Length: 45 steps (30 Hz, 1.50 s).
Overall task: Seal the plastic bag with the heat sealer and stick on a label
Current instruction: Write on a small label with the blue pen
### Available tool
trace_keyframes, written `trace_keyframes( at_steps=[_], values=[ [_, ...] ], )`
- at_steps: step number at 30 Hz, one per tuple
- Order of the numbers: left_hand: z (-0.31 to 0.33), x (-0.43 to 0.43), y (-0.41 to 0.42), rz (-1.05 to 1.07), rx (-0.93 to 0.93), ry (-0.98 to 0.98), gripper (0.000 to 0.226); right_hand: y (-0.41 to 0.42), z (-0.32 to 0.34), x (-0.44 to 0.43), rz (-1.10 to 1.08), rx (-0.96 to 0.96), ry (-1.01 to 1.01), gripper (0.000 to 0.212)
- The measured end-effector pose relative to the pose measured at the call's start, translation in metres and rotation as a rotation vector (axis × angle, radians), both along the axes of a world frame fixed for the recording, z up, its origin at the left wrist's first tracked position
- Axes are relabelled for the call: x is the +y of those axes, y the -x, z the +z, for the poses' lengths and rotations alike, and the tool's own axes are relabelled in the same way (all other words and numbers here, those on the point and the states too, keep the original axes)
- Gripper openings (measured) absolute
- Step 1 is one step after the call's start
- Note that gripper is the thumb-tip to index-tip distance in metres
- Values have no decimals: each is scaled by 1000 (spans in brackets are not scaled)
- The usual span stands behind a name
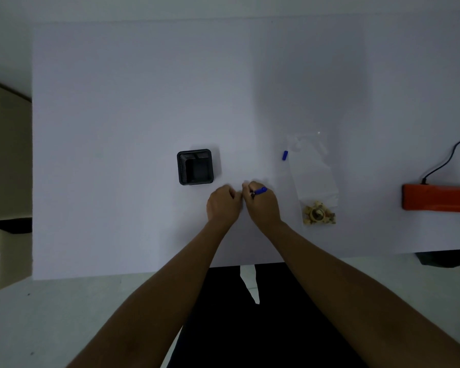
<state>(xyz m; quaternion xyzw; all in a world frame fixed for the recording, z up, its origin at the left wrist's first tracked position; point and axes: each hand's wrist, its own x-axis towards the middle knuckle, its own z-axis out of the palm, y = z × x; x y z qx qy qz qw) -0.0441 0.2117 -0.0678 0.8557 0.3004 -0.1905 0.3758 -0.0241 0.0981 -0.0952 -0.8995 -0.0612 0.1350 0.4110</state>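
A clear plastic bag (312, 176) lies on the white table, right of my hands, with yellowish pieces (318, 212) in its near end. The orange heat sealer (436, 197) sits at the right edge with a black cable. My right hand (262, 201) is closed on a blue pen (259, 192), tip pointing left. My left hand (223, 203) rests right beside it, fingers curled on the table; a small white label may lie between the hands, but I cannot make it out. The blue pen cap (285, 155) lies by the bag's far end.
A black mesh pen holder (195, 166) stands just left of and beyond my hands. The white table (117, 128) stretches far back and left. The sealer's cable (446, 160) runs off to the right. A dark object (444, 257) sits below the table's near right edge.
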Motion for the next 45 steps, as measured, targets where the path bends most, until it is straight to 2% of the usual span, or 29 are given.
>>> trace_keyframes(
  at_steps=[35, 40, 45],
  values=[
    [-3, 0, 4, -15, -7, -4, 19, 4, 9, -4, -108, 15, -23, 39],
    [-4, 0, 3, -13, 2, 7, 20, 2, 16, -4, -130, 21, -134, 41],
    [-3, 1, 6, -62, -6, 10, 27, 5, 20, 7, -66, 71, -191, 29]
  ],
)
